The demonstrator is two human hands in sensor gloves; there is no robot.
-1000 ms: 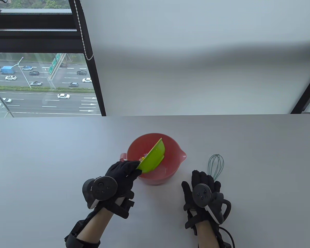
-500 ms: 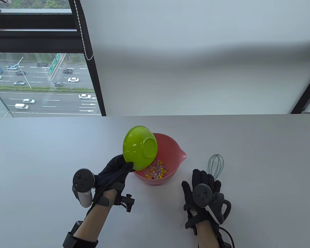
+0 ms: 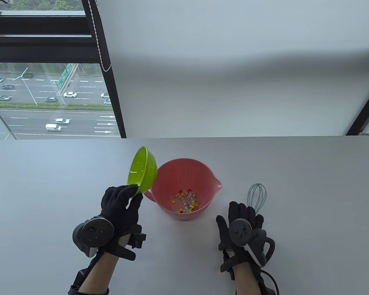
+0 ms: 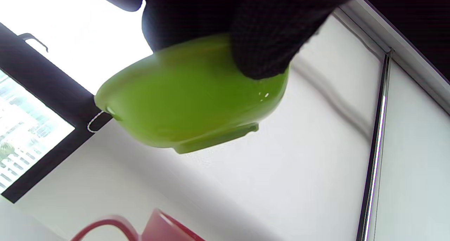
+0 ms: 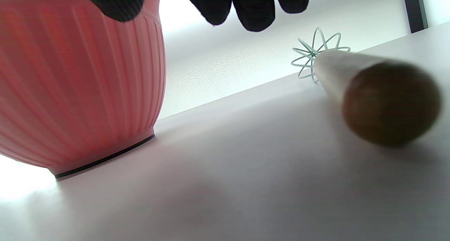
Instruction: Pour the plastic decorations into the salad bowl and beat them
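1. Two gloved hands sit lowest in the table view. The right hand lies flat on the worktop at lower right, fingers straight and holding nothing.
2. Just above its fingertips lies the whisk, untouched, so the beating appears not yet begun.
3. At lower left of centre, the left hand pinches the rim of the green bowl, fingers curled over its edge. It is held tilted in the air, just left of the salad bowl, and looks empty.
4. Centre frame, the pink salad bowl stands on the worktop with the plastic decorations scattered across its bottom; pouring looks done.
5. What seems left: putting the green bowl down, taking up the whisk, and beating.
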